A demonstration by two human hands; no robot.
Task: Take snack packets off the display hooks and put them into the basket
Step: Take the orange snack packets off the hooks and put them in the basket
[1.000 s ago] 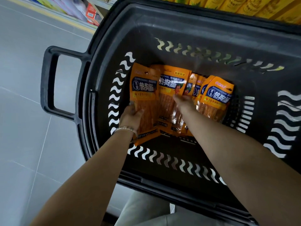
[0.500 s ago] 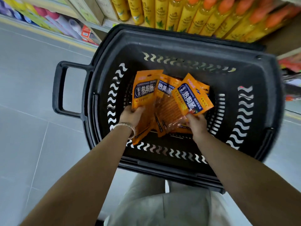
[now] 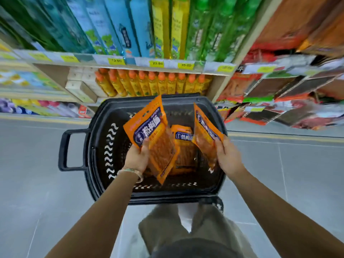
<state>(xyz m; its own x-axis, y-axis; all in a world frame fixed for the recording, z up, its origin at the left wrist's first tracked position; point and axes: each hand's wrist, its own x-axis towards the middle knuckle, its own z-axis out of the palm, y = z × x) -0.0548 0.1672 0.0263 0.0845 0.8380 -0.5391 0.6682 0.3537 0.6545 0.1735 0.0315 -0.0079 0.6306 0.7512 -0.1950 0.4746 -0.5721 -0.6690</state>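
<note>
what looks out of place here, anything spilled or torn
Nothing looks spilled or torn. The left hand holds one packet and the right hand a second packet, both tilted above the basket; a third packet lies inside.

The grey tiled floor (image 3: 37, 183) carries the black basket (image 3: 167, 198) (its handle sticks out leftward); one orange snack packet (image 3: 186, 155) lies on the basket's bottom.
</note>
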